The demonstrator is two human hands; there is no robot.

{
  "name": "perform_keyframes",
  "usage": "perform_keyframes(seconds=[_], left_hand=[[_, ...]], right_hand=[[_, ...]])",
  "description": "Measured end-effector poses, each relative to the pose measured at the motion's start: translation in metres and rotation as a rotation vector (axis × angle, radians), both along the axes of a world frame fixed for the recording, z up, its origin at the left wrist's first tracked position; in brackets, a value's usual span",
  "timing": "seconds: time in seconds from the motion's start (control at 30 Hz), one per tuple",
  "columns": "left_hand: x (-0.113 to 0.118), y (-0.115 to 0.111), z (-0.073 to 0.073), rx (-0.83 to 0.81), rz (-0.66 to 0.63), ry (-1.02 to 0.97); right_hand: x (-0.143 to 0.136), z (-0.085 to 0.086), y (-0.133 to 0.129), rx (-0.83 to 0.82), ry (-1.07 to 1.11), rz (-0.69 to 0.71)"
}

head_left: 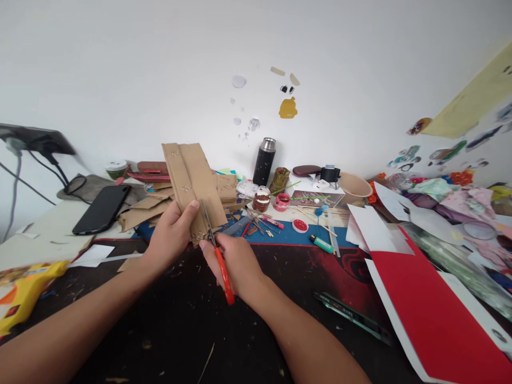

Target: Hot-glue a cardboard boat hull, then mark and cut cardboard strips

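A creased piece of brown cardboard (200, 176) is held up over the dark mat, its left edge gripped by my left hand (174, 229) with the thumb on the near face. My right hand (236, 261) is closed round the red handles of a pair of scissors (224, 274). The scissor blades point up and lie against the lower part of the cardboard, one blade showing on its front. Small printed marks run down the left strip of the cardboard. Some of my right fingers are hidden behind the handles and the cardboard's lower edge.
Left lie a yellow glue gun (30, 293), a black phone (102, 209) and cardboard scraps (146, 213). A black flask (264, 162), open paint jars (282, 201) and a green lighter (322, 244) are farther back. Right are a utility knife (352, 317) and a red folder (432, 309).
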State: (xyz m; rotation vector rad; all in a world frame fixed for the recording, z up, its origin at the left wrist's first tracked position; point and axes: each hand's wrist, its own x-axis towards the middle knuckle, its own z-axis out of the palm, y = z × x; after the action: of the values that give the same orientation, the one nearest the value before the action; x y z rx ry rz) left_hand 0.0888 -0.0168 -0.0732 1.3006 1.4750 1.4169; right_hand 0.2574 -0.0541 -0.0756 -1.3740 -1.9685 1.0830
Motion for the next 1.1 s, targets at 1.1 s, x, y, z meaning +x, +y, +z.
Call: perform_keyframes(seconds=[1.1], left_hand=[[0.0,-0.003,0.005,-0.108,-0.023,0.059]], right_hand=[[-0.004,-0.013,0.002,-0.05,-0.06,-0.022]])
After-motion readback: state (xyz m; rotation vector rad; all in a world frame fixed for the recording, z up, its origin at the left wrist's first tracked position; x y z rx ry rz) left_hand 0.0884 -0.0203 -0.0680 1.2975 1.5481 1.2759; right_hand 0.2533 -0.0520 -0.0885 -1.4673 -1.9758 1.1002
